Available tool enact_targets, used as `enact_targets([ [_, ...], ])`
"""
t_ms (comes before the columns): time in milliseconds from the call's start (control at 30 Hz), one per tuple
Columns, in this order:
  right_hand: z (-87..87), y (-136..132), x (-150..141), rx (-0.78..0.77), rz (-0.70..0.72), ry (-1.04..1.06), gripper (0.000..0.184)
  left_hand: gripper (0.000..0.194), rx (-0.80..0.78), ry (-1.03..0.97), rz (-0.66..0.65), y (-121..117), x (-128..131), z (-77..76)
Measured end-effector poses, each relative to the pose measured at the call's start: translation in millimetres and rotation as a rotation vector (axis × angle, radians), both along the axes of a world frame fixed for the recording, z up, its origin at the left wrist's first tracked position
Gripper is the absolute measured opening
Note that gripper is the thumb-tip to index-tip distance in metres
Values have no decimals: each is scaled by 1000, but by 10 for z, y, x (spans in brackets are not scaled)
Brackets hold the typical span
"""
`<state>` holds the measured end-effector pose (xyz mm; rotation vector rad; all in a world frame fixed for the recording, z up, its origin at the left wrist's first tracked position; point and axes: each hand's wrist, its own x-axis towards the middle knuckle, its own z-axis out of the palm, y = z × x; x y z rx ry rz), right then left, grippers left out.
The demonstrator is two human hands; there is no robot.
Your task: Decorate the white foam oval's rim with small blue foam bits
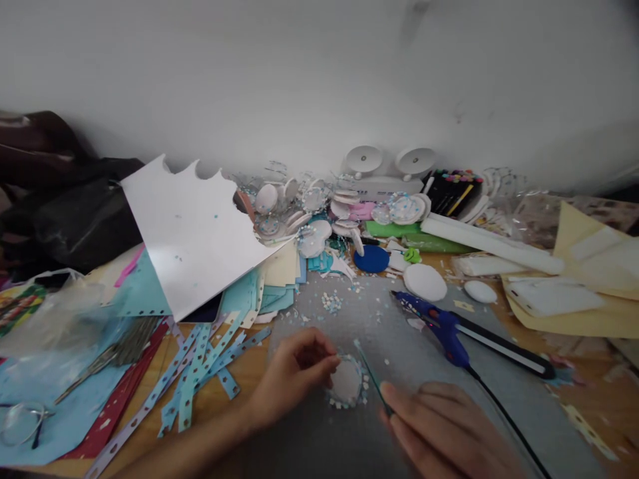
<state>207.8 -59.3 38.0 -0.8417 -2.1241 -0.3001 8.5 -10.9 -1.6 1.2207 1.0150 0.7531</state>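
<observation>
My left hand is curled, its fingertips pinched against the left edge of a small white foam disc ringed with tiny pale-blue chips. The disc lies on a grey mat. My right hand is closed around a thin teal-tipped tool, maybe tweezers, whose tip points toward the disc's upper right rim. A scatter of small chips sits farther back on the mat.
A blue glue gun with a black cord lies to the right. Perforated blue paper strips, a big white cut sheet, scissors and glasses lie left. Several finished discs, white ovals and markers crowd the back.
</observation>
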Motion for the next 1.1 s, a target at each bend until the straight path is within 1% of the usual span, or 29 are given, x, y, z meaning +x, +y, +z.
enact_targets([
  [33, -1, 15, -50, 65, 29, -22, 22, 19, 86, 64, 18, 0, -7, 8],
  [100, 22, 29, -113, 126, 59, -63, 23, 16, 290, 193, 80, 2, -26, 37],
  [133, 39, 32, -131, 115, 62, -94, 23, 17, 368, 233, 106, 2, -37, 59],
  [167, 53, 34, -143, 97, 67, -119, 23, 19, 408, 246, 115, 1, -46, 84],
  [233, 59, 41, -167, 75, 87, -155, 22, 29, 384, 211, 78, -8, -62, 141],
  [300, 20, 60, -205, 99, 126, -178, 25, 41, 302, 131, -16, -27, -74, 193],
  [367, -54, 86, -267, 125, 158, -198, 27, 42, 243, 61, -91, -47, -84, 223],
  [433, -135, 116, -340, 120, 192, -176, 26, 38, 207, 33, -119, -61, -93, 228],
  [500, -196, 146, -399, 76, 231, -123, 25, 36, 185, 45, -110, -59, -101, 219],
  [567, -224, 177, -410, 6, 260, -84, 19, 37, 160, 62, -77, -42, -108, 206],
  [667, -231, 207, -281, -104, 229, -39, 18, 39, 107, 59, 26, 0, -115, 186],
  [767, -280, 164, 19, -185, 111, 37, 23, 42, 81, 40, 138, 37, -114, 158],
  [833, -364, 85, 260, -210, -23, 76, 23, 44, 91, 56, 179, 49, -110, 139],
  [900, -470, -4, 484, -243, -188, 107, 18, 46, 102, 83, 196, 53, -104, 124],
  [967, -562, -60, 663, -253, -410, 147, 13, 47, 110, 107, 195, 53, -96, 113],
  [1033, -625, -51, 790, -280, -579, 151, 6, 48, 122, 128, 191, 53, -88, 105],
  [1067, -646, -22, 838, -304, -642, 135, 5, 48, 128, 139, 190, 53, -83, 104],
  [1100, -665, 22, 878, -324, -691, 108, 10, 48, 135, 148, 192, 53, -80, 104],
])
